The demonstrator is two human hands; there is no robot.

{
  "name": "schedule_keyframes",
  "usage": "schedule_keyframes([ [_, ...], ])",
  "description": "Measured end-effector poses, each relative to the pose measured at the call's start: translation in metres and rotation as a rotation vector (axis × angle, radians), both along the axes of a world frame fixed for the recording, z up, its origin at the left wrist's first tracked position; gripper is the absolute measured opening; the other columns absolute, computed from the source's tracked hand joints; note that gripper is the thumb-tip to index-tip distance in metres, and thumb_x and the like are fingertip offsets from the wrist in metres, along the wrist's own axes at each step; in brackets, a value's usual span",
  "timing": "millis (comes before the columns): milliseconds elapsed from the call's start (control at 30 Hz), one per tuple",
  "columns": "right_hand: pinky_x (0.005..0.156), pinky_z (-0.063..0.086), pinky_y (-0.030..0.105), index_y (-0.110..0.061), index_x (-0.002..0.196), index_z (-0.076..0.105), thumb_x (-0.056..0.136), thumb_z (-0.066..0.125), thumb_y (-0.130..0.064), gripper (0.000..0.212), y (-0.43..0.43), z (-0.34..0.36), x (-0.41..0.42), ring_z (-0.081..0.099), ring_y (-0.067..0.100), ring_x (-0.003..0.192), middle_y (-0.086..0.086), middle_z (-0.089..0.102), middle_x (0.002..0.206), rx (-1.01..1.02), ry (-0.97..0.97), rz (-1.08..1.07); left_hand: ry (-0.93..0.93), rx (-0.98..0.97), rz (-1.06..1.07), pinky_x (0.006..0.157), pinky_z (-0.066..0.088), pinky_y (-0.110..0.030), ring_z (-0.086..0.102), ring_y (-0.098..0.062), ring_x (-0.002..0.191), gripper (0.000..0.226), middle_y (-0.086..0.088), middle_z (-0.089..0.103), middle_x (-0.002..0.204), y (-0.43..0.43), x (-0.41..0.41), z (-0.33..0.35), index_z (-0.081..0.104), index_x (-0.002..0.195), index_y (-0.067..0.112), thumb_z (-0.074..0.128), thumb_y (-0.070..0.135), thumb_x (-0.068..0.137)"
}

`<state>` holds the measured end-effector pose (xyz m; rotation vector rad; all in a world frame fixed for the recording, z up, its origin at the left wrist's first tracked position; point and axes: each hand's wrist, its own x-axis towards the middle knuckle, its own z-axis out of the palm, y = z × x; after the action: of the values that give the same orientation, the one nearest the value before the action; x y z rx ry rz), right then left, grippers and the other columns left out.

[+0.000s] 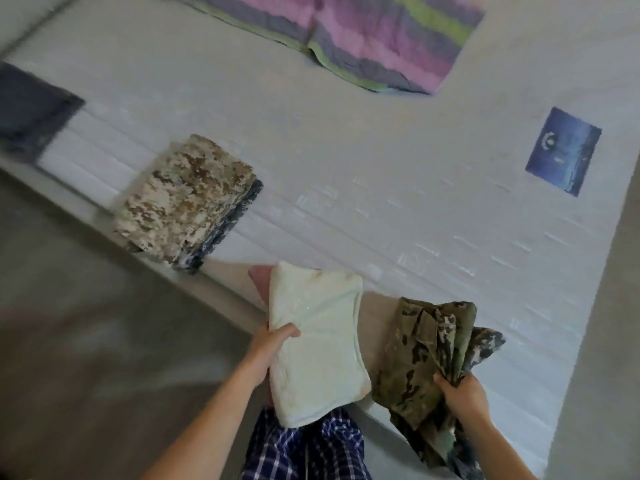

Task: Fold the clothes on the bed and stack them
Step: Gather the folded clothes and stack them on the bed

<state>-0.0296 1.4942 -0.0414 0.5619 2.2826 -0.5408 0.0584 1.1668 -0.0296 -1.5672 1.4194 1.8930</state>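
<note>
Left hand has its thumb clamped over the edge of a folded white towel, holding it above the near edge of the bed, while the right hand is bunched tight round a crumpled green camouflage garment just beside it. Over to the left, a folded tan camouflage stack sits on the mattress, well apart from both hands.

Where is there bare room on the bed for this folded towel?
The widest bare mattress lies between the tan camouflage stack, the striped blanket and the blue patch. A narrower strip lies between the dark folded cloth and that stack. The near edge is crowded: the left hand holds the white towel, the right hand grips the green camouflage garment.
</note>
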Motion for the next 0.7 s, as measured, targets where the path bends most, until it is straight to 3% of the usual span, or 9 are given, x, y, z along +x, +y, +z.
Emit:
schedule_keyframes([
  [67,0.083,0.047,0.038,-0.005,0.123,0.054,0.087,0.064,-0.029,0.044,-0.012,0.015,0.006,0.058,0.037,0.107,0.019,0.063,0.117,0.002,-0.027,0.141,-0.017,-0.063,0.107,0.053,0.046,-0.023,0.065,-0.011,0.065,0.034,0.008,0.072,0.064,-0.015,0.044,0.024,0.066,0.087,0.016,0.075,0.018,0.055],
  [133,0.083,0.047,0.036,-0.008,0.121,0.055,0.087,0.063,-0.034,0.044,-0.03,0.029,0.014,0.059,0.035,0.107,0.016,0.064,0.116,-0.004,-0.061,0.255,-0.052,-0.113,0.233,0.051,0.044,-0.022,0.062,-0.013,0.063,0.035,0.004,0.07,0.065,-0.028,0.09,0.042,0.066,0.094,0.007,0.076,0.013,0.061],
  [200,0.083,0.047,0.033,-0.009,0.121,0.054,0.087,0.062,-0.038,0.046,-0.057,0.043,0.024,0.059,0.032,0.108,0.014,0.063,0.118,-0.007,-0.118,0.373,-0.097,-0.141,0.374,0.06,0.046,-0.026,0.061,-0.021,0.072,0.06,-0.008,0.068,0.08,-0.042,0.138,0.059,0.065,0.099,0.001,0.078,0.022,0.045],
  [267,0.083,0.045,0.03,-0.008,0.123,0.052,0.087,0.061,-0.04,0.048,-0.088,0.056,0.034,0.058,0.03,0.11,0.013,0.062,0.12,-0.033,-0.156,0.49,-0.122,-0.146,0.52,0.079,0.051,-0.037,0.062,-0.03,0.092,0.081,-0.018,0.065,0.102,-0.053,0.184,0.074,0.061,0.111,-0.001,0.074,0.027,0.037],
  [367,0.09,0.044,0.03,-0.009,0.13,0.048,0.086,0.063,-0.04,0.056,-0.142,0.073,0.051,0.055,0.03,0.118,0.014,0.058,0.128,-0.111,-0.174,0.603,-0.089,-0.181,0.683,0.092,0.047,-0.046,0.059,-0.034,0.105,0.091,-0.019,0.063,0.113,-0.069,0.246,0.085,0.058,0.119,0.002,0.077,0.031,0.035],
  [467,0.091,0.044,0.029,-0.009,0.13,0.05,0.085,0.066,-0.036,0.055,-0.199,0.088,0.066,0.055,0.03,0.119,0.014,0.059,0.128,-0.165,-0.185,0.708,-0.171,-0.209,0.804,0.089,0.048,-0.045,0.058,-0.035,0.104,0.083,-0.021,0.062,0.116,-0.095,0.293,0.094,0.057,0.121,-0.002,0.079,0.025,0.046],
  [600,0.097,0.044,0.03,-0.009,0.131,0.051,0.082,0.069,-0.035,0.058,-0.277,0.106,0.083,0.055,0.029,0.119,0.013,0.059,0.128,-0.215,-0.152,0.739,-0.186,-0.239,0.918,0.075,0.044,-0.036,0.056,-0.028,0.088,0.085,-0.02,0.064,0.103,-0.143,0.34,0.099,0.059,0.116,0.001,0.072,0.031,0.037],
  [700,0.101,0.042,0.033,-0.004,0.133,0.049,0.08,0.072,-0.033,0.064,-0.338,0.122,0.097,0.054,0.031,0.121,0.017,0.057,0.13,-0.251,-0.113,0.694,-0.162,-0.166,1.001,0.079,0.048,-0.039,0.06,-0.034,0.096,0.091,-0.023,0.063,0.11,-0.196,0.37,0.099,0.057,0.119,-0.002,0.074,0.032,0.036],
])
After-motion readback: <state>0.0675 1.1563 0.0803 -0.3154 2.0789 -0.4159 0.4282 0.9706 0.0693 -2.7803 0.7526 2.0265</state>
